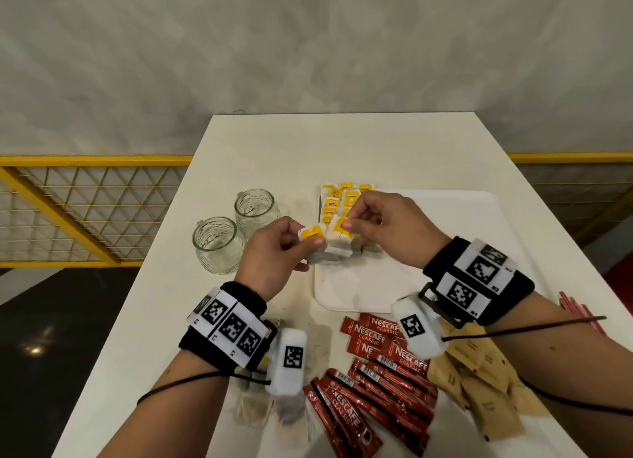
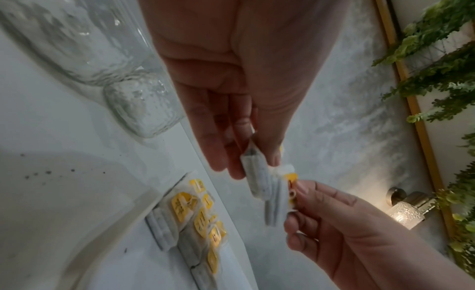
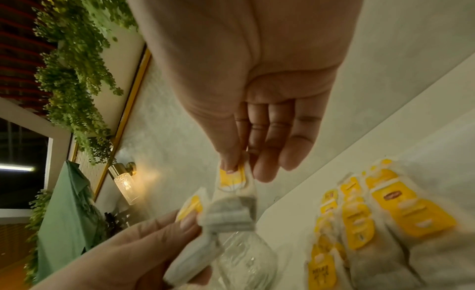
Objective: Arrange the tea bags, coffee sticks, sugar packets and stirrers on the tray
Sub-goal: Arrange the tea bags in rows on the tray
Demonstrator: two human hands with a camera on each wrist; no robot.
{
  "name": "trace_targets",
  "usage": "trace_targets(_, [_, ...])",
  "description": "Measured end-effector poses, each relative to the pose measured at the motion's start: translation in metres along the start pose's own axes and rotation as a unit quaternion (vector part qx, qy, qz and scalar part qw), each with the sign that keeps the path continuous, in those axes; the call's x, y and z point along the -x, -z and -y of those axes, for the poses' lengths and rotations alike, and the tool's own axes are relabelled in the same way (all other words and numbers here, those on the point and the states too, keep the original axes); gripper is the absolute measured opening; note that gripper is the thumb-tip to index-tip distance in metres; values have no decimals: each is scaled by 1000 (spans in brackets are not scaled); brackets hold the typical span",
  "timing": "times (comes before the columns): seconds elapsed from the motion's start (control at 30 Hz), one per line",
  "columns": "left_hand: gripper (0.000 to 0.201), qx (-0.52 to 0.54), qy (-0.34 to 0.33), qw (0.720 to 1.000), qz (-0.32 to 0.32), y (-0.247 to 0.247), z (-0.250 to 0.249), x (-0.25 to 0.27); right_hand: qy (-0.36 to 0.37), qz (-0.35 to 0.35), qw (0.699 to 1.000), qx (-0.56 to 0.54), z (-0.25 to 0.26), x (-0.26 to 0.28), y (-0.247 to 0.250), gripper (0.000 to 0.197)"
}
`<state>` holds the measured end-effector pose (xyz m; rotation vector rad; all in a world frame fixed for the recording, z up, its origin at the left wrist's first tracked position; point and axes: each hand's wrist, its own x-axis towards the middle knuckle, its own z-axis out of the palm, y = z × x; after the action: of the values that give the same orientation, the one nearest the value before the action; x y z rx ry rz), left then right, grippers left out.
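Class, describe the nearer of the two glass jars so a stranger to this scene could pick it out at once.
Start at the white tray on the table; two empty glass jars stand to its left. The nearer jar sits closest to the left hand, beside the table's left edge, while its twin stands farther back.

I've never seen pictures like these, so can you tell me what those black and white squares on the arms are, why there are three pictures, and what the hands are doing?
A person wears three cameras: one on the head, one on each wrist. The squared bands are markers strapped on with the wrist cameras. The big picture looks down from the head; the other two look along each hand. The left hand and right hand each pinch a yellow-tagged tea bag above the white tray. More tea bags already lie in rows on the tray. On the table stand two glass jars, with red Nescafe coffee sticks and brown sugar packets near the arms.
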<state>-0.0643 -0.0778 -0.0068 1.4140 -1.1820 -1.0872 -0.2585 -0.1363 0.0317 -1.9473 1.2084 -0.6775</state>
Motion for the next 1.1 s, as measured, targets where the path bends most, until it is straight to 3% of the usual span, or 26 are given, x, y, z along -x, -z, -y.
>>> trace_targets(0.17, [11,-5,6,1000,-8,10,6,-1,-14,-10,999,48,-25,-2,15,12])
trace_targets(0.33, [13,-26,17,999,13,18,12,-1,-50,124,987,89,-42,9,-4,11])
trace_targets(0.4, [14,-36,16,999,16,17,13,0,-60,142,982,105,-47,11,-15,12])
trace_targets(0.63, [15,-73,29,997,8,19,18,0,-88,65,974,201,-53,-15,-19,12])
trace_targets(1.1, [12,-67,30,997,17,14,18,2,-140,45,966,211,-49,-24,-13,8])
